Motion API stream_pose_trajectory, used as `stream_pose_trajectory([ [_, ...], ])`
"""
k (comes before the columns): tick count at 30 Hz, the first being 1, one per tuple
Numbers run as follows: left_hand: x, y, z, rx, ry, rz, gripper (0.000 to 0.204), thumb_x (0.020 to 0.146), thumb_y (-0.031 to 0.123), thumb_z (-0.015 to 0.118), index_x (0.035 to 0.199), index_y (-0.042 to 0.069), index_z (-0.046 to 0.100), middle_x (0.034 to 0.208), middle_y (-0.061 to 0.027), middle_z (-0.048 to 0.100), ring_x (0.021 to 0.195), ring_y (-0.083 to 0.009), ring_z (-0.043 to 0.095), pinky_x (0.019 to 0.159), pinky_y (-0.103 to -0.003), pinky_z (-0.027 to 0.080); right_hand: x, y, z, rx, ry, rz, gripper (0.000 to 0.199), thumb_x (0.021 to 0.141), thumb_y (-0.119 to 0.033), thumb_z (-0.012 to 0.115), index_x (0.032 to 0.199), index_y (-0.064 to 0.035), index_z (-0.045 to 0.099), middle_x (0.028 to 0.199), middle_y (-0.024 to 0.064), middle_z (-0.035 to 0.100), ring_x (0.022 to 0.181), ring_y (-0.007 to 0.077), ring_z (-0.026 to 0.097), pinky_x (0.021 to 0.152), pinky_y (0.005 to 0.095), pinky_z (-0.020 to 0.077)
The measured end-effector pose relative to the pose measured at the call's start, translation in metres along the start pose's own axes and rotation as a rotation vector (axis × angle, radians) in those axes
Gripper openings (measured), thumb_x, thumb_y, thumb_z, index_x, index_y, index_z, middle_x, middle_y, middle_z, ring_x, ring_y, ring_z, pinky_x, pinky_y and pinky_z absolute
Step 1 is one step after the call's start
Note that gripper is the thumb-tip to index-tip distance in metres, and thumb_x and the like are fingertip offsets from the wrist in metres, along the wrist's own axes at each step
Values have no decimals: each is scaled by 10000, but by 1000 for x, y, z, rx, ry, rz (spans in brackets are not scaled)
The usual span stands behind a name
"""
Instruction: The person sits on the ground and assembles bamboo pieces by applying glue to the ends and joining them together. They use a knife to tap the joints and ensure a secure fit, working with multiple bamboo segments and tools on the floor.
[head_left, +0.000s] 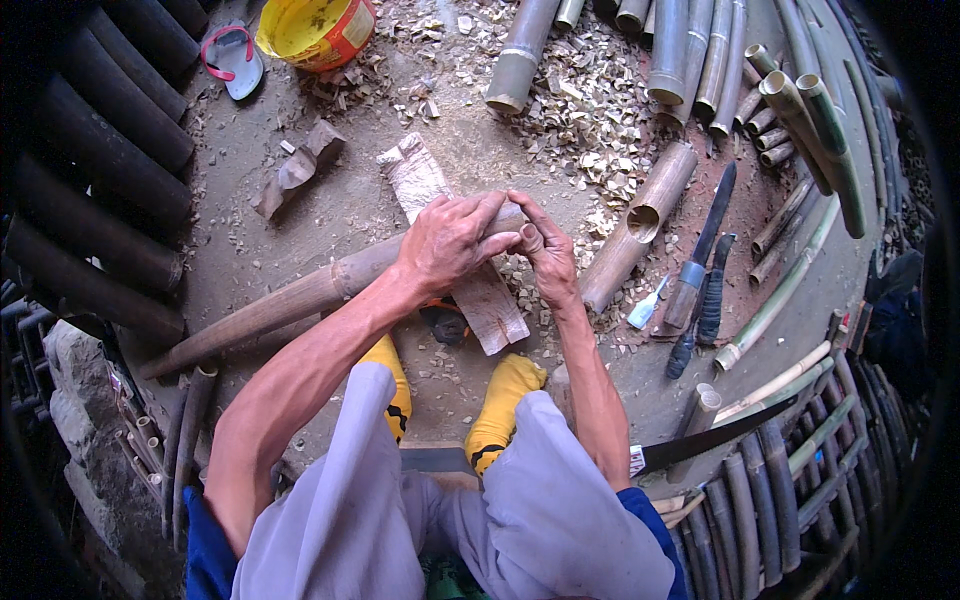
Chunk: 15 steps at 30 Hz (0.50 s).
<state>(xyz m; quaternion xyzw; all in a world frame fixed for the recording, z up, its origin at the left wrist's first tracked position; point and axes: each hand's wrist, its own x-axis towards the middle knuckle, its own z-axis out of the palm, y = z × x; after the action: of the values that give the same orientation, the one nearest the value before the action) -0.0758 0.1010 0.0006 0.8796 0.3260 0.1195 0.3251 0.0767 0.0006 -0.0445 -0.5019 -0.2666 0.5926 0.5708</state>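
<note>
A long brown bamboo pole [270, 308] lies slanted from lower left up to the centre, its end resting on a worn wooden block [430, 190]. My left hand [450, 243] wraps over the pole near that end. My right hand [545, 255] cups the pole's cut end, fingers curled against its rim. Both hands sit just above my knees and yellow socks [500, 400].
Cut bamboo tubes [640, 215] and wood chips lie ahead. Two knives [700, 255] lie to the right, a long dark blade [715, 435] by my right knee. A yellow bucket [315, 30] and a sandal [232, 58] sit top left. Dark poles [110, 180] line the left.
</note>
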Motion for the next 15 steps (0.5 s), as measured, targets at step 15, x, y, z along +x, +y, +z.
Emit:
stream_pose_trajectory([
  [15, 0, 0, 0, -6, 8, 15, 537, 841, 395, 671, 1222, 33, 563, 956, -128, 667, 851, -278, 645, 772, -375, 475, 0, -3, 0, -28, -3, 1, 476, 952, -301, 586, 1368, -82, 513, 1216, 39, 612, 909, 85, 598, 796, 243, 514],
])
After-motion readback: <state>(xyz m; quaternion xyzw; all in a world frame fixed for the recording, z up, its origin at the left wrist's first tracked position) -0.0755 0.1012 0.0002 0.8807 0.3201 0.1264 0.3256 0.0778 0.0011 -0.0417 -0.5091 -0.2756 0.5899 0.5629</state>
